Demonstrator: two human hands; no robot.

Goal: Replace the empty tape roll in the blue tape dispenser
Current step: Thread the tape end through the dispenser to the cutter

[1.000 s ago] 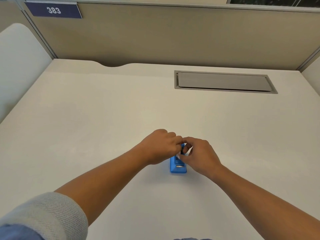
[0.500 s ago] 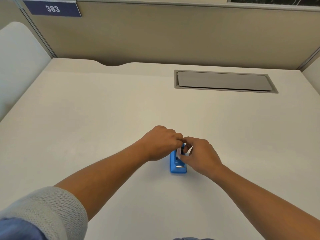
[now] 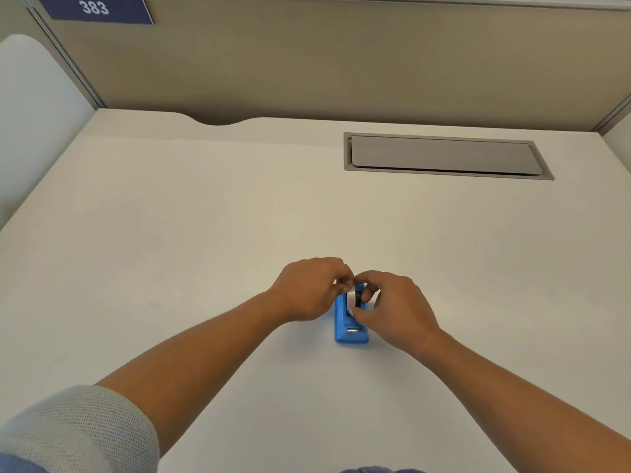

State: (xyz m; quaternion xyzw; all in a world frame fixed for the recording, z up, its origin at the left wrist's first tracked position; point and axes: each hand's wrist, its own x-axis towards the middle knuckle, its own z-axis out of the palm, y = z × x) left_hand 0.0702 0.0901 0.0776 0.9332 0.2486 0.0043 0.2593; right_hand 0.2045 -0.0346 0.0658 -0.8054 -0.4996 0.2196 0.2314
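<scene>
Head view, read from 9 o'clock to 3 o'clock. A knitted grey sleeve point(image 3: 78, 428) sits at 8 o'clock, pushed up the left forearm. The left hand point(image 3: 309, 290) lies curled at the centre of the pale table point(image 3: 170, 233), fingertips pinched on a whitish tape roll point(image 3: 351, 299) at the top of the blue tape dispenser point(image 3: 351, 331). The dispenser stands on the table just below centre, its near end pointing toward 6 o'clock, its far end hidden by the hands. The right hand point(image 3: 396, 308), just beside the left at 3 o'clock of the dispenser, is closed on the same roll, with thumb and forefinger around a dark hub. At 1 o'clock a grey cable hatch point(image 3: 444, 155) is set into the table; a sign reading 383 point(image 3: 94, 8) hangs at 11 o'clock on the partition point(image 3: 341, 63). Compared with half a second earlier, the fingertips of the two hands have closed together, more of the white roll shows between them, and the dispenser has not shifted.
</scene>
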